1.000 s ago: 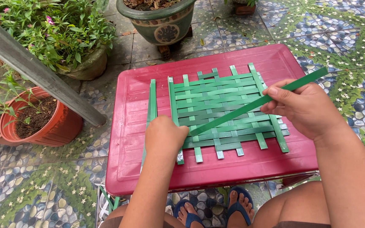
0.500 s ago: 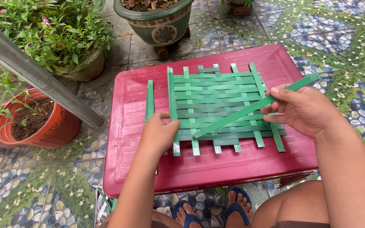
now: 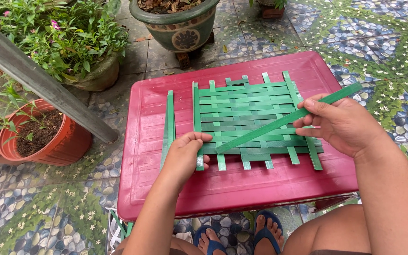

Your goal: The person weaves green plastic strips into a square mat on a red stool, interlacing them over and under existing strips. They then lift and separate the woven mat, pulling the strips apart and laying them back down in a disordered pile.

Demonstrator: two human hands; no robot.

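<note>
Since 0.5 s ago, left hand (image 3: 183,156) slides to the woven mat's (image 3: 251,120) corner on the red lid (image 3: 142,156), fingers curled down; right hand (image 3: 341,125) pinches 1 light, springy green strip (image 3: 279,120) near its upper end.

A flat mat of woven green strips (image 3: 253,120) lies on a red plastic table top (image 3: 157,184), its loose ends sticking out on all sides. One long green strip (image 3: 279,122) slants across it, its lower end on the weave, its upper end raised past the mat's far right corner.
</note>
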